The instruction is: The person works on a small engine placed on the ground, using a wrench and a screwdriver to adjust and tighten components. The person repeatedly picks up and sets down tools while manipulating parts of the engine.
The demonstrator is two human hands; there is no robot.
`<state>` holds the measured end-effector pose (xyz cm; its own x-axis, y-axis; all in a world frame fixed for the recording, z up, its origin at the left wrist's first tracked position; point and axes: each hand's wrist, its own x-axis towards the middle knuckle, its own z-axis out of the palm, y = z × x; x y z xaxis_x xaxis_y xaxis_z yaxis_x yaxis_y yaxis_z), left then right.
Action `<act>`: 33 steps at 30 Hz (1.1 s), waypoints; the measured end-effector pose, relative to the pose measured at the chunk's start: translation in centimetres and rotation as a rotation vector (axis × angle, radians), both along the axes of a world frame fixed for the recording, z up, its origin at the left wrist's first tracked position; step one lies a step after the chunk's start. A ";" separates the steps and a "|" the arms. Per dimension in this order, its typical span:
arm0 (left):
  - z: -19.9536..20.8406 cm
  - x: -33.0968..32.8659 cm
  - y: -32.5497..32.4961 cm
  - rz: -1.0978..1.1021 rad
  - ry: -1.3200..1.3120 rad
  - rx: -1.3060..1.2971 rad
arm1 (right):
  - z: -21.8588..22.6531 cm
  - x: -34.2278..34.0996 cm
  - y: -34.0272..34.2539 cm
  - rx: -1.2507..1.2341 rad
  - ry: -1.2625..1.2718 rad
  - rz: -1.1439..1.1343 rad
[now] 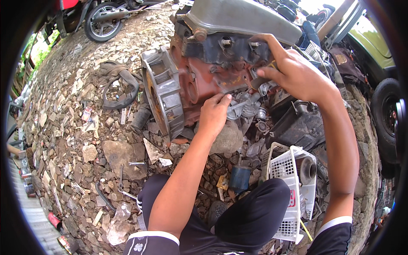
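My left hand (214, 114), thumb and fingers held narrow, touches the engine's lower edge; I can't tell whether it grips anything. My right hand (297, 75) holds a dark handle (257, 82) against the engine's near side, index finger raised. The reddish engine (208, 80) rests on stony ground (63, 127). A small wrench (137, 163) lies near a flat stone's (119, 153) right edge.

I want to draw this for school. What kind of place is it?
Probably an outdoor spot for fixing vehicles. There's a big engine right in front, a wrench lying on the stony ground, and part of a motorcycle farther back.
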<state>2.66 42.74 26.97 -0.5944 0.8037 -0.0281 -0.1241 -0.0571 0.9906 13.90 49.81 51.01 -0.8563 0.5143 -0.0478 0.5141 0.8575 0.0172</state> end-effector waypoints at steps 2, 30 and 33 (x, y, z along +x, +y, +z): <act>0.1 0.1 0.0 0.006 0.003 -0.002 | -1.0 0.1 1.3 0.077 0.042 0.054; 2.5 -1.9 -5.1 0.074 0.385 -0.037 | -17.3 11.8 4.0 -1.242 2.366 -0.426; 2.5 -2.8 -7.6 0.120 0.458 -0.070 | -17.6 12.2 3.4 -1.156 2.376 -0.510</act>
